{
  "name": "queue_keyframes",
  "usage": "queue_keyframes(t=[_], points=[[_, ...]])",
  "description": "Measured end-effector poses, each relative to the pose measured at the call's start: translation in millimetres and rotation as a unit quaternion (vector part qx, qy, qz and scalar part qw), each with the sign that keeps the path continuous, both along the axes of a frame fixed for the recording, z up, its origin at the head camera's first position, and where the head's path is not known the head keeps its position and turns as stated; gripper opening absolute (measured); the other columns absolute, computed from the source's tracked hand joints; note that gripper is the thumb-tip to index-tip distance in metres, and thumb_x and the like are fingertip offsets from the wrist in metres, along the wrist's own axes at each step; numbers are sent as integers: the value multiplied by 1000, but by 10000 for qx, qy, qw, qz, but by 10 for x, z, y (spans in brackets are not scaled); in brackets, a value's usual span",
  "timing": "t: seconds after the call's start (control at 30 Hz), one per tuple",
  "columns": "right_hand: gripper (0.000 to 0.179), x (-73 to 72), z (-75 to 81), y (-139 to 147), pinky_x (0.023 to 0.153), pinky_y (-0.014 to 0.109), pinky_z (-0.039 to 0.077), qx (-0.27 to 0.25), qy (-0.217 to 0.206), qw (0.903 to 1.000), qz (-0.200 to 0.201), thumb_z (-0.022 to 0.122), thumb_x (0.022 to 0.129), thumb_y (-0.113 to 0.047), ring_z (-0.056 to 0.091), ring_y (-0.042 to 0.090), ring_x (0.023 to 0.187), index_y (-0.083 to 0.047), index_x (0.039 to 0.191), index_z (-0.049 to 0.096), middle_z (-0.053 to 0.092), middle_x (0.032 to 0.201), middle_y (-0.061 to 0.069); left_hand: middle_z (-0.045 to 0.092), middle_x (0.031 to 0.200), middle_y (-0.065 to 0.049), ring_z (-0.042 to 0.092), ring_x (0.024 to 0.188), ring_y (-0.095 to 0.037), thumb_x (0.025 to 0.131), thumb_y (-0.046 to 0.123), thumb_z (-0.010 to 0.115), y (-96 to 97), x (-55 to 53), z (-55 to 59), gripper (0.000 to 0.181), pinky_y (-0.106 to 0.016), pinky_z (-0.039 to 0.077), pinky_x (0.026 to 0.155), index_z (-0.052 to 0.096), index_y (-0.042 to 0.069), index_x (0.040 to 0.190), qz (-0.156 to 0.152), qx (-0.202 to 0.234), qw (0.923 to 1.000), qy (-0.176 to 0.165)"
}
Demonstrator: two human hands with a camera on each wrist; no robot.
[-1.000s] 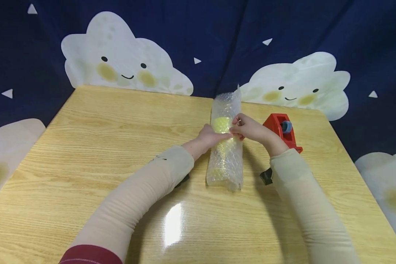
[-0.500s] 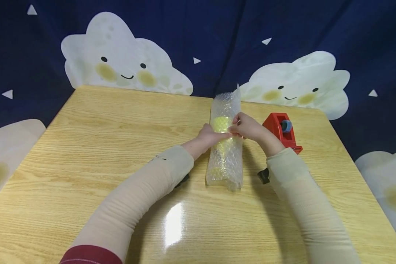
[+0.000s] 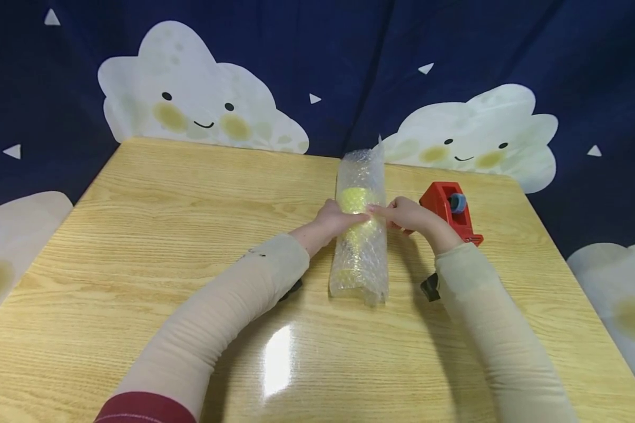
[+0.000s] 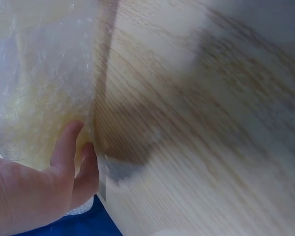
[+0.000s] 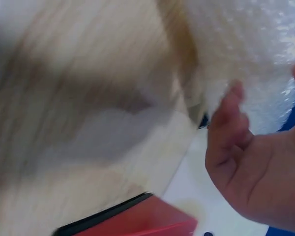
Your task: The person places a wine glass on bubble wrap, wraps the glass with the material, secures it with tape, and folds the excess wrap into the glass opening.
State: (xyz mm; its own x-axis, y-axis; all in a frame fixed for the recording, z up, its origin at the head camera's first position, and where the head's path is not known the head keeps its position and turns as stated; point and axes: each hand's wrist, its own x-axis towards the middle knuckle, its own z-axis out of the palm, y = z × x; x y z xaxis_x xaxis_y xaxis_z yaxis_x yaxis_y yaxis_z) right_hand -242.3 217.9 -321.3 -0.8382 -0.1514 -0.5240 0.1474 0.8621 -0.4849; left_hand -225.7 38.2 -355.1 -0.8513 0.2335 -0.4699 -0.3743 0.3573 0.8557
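Note:
A long bubble-wrapped bundle (image 3: 358,252) with something yellow inside lies lengthwise on the table, its far end near the curtain. My left hand (image 3: 332,221) holds it from the left, thumb across the top. In the left wrist view, fingers (image 4: 88,167) of this hand bend against the bundle's side. From the right, my right hand (image 3: 408,215) grips the bundle, thumb on top near the left thumb tip. Bent fingers (image 5: 226,128) of the right hand show beside the wrap in the right wrist view. What the wrap encloses is blurred by the bubbles.
A red tape dispenser (image 3: 444,202) with a blue-grey roll stands to the right, partly behind my right forearm. The wooden table (image 3: 190,194) reaches back to a dark blue curtain (image 3: 344,53) printed with clouds. Both forearms wear pale sleeves.
My right hand has shifted slightly down and right; its fingers have gone from pinching on top to the bundle's right side, with the thumb stretched over it. The left hand stays put.

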Motion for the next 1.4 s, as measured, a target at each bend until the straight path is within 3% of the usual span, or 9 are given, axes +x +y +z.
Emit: queue_keyframes(t=[0.07, 0.2, 0.3, 0.53, 0.73, 0.83, 0.97, 1.13, 1.4], points=[[62, -6, -49, 50, 56, 26, 42, -1, -235, 9997, 25, 43, 86, -68, 41, 13, 56, -8, 68, 48, 42, 59, -2, 11, 157, -12, 19, 143, -24, 83, 41, 67, -1, 2, 1, 99, -34, 23, 116, 4, 4, 150, -26, -4, 10000, 2], [62, -5, -86, 71, 66, 28, 47, -109, -305, 9995, -24, 40, 88, -67, 47, 16, 68, -6, 90, 53, 44, 64, -2, 11, 157, -13, 18, 143, -25, 83, 42, 67, -6, 2, 1, 100, -35, 22, 116, 3, 3, 150, -71, -20, 10000, 44], [61, -21, -103, 78, 67, 28, 47, -315, -333, 9989, -69, 42, 89, -64, 47, 14, 67, -4, 95, 55, 41, 63, -3, 11, 157, -13, 19, 143, -25, 83, 41, 68, -6, 0, -3, 100, -34, 23, 116, 3, 3, 150, -65, -18, 10000, 54], [68, -20, -156, 192, 92, 36, 51, -1096, -659, 9916, -175, 45, 94, -53, 58, 7, 88, 3, 134, 44, 64, 98, -1, 11, 157, -13, 18, 143, -25, 83, 40, 68, 7, 6, -4, 99, -34, 20, 117, 5, 3, 150, -15, -18, 9999, 105], [68, 10, -233, 194, 87, 32, 52, -1695, -958, 9803, -329, 43, 96, -48, 61, 3, 84, 7, 136, 39, 67, 87, -9, 17, 156, -14, 23, 141, -26, 82, 37, 69, -19, 20, -32, 96, -34, 22, 116, 9, 2, 149, 44, 102, 9999, -63], [65, 5, -234, 167, 83, 30, 53, -1658, -810, 9823, -322, 43, 96, -47, 60, 3, 82, 6, 133, 43, 66, 86, -9, 23, 153, -16, 29, 138, -28, 83, 37, 69, -40, 6, -27, 93, -35, 25, 115, 13, 0, 148, 43, 168, 9998, -64], [64, 8, -204, 122, 89, 34, 51, -1594, -554, 9852, -291, 45, 95, -47, 60, 4, 84, 4, 132, 45, 64, 92, -6, 30, 149, -17, 35, 134, -30, 83, 35, 69, -72, -15, 6, 88, -37, 28, 113, 20, -3, 145, 52, 241, 9997, 4], [63, 67, -130, 75, 97, 42, 47, -1497, -313, 9874, -401, 48, 94, -45, 59, 8, 89, 5, 133, 44, 62, 102, 2, 35, 146, -16, 37, 133, -29, 84, 33, 68, -107, -6, 60, 81, -37, 29, 113, 24, -2, 143, -228, 320, 9992, 91], [69, 141, 46, 16, 102, 49, 42, -1363, 267, 9880, -682, 53, 92, -44, 47, 32, 122, 2, 140, 35, 47, 135, 20, 50, 131, -12, 51, 118, -27, 85, 27, 68, -167, -7, 164, 64, -38, 42, 102, 37, 3, 136, -565, 662, 9905, 1066]])
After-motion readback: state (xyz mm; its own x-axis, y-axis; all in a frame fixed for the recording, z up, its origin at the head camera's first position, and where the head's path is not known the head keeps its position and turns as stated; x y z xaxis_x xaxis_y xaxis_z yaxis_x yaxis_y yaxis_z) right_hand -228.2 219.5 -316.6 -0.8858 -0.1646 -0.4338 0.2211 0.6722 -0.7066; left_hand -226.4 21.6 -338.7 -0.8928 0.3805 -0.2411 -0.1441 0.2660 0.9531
